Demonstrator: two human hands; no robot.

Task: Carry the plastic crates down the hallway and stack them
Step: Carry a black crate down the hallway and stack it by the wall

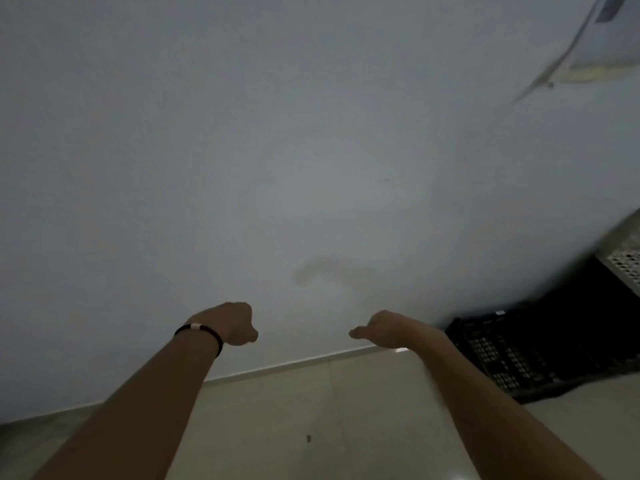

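A black plastic crate (519,355) with a perforated side sits on the floor against the wall at the right. A pale perforated crate (623,261) shows above it at the right edge, mostly cut off. My left hand (232,323) hangs in front of the bare wall with its fingers curled into a loose fist and nothing in it; a dark bracelet circles that wrist. My right hand (381,329) is held out beside it, fingers bent downward, holding nothing, a little left of the black crate and apart from it.
A plain white wall (277,150) fills most of the view and meets a pale tiled floor (329,410) at a skirting line. A white box-like unit (602,46) is mounted high at the top right. The picture is dim and blurred.
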